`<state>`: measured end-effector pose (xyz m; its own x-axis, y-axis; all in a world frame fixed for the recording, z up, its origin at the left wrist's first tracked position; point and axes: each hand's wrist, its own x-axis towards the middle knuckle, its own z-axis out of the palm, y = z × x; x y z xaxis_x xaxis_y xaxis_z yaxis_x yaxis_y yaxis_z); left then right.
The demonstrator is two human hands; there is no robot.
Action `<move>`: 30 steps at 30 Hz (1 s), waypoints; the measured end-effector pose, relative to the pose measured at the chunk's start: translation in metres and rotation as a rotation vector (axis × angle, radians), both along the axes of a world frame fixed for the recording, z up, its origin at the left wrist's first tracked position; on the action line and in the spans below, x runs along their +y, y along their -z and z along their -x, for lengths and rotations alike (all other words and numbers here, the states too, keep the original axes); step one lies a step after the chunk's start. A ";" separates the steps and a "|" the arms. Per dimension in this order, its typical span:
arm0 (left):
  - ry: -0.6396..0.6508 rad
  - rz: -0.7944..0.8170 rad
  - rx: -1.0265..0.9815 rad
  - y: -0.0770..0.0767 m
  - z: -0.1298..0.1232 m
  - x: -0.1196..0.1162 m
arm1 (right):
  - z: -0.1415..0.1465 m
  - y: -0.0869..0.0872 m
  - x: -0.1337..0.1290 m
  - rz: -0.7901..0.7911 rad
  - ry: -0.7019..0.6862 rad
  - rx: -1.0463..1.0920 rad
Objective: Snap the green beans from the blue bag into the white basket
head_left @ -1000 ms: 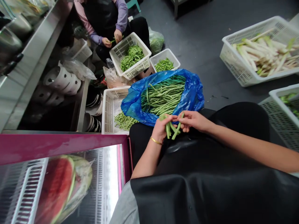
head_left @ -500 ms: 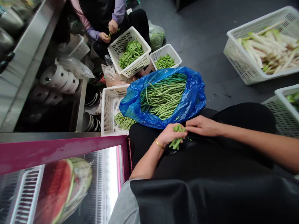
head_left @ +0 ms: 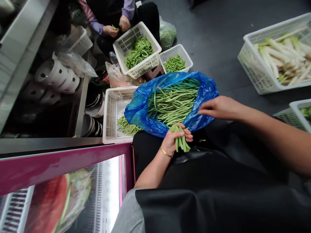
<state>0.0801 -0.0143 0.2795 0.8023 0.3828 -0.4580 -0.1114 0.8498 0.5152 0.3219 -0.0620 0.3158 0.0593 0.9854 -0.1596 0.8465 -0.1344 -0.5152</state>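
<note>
Several trimmed green bean pieces (head_left: pixel 180 139) are bunched in my left hand (head_left: pixel 171 139), whose fingers are wrapped round them above my lap. My right hand (head_left: pixel 217 107), slightly blurred, hovers by the right rim of a blue plastic bag (head_left: pixel 206 87). Its fingers stretch to the left, a little apart, and nothing shows in them. Long green beans (head_left: pixel 176 100) lie in a heap inside the open bag, just beyond my left hand. Left of the bag, a white basket (head_left: pixel 114 97) has cut beans (head_left: pixel 128 126) at its near end, partly hidden by the bag.
Across from me, a person's hands (head_left: pixel 116 29) work above a white basket (head_left: pixel 145 64) of green pods. A smaller basket (head_left: pixel 187 60) of pods stands beside it. At right, a crate (head_left: pixel 252 69) holds pale stalks. A pink-framed case (head_left: pixel 73 165) with cut watermelon (head_left: pixel 48 204) is at left.
My right hand has left the bean bunch and moved up and right to the bag's rim. My left hand still grips the bunch, now turned with its palm side more visible.
</note>
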 end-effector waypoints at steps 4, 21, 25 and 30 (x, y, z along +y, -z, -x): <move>0.029 -0.007 -0.001 0.000 0.000 0.002 | 0.016 0.032 0.080 0.139 -0.041 -0.392; -0.119 -0.072 0.236 0.014 -0.011 0.003 | 0.016 0.024 -0.002 -0.043 -0.108 -0.089; 0.276 -0.304 0.454 0.021 -0.011 -0.010 | 0.015 0.035 0.070 0.134 -0.004 -0.388; 0.491 -0.695 0.385 0.005 0.001 -0.017 | 0.009 0.037 0.094 0.134 -0.040 -0.382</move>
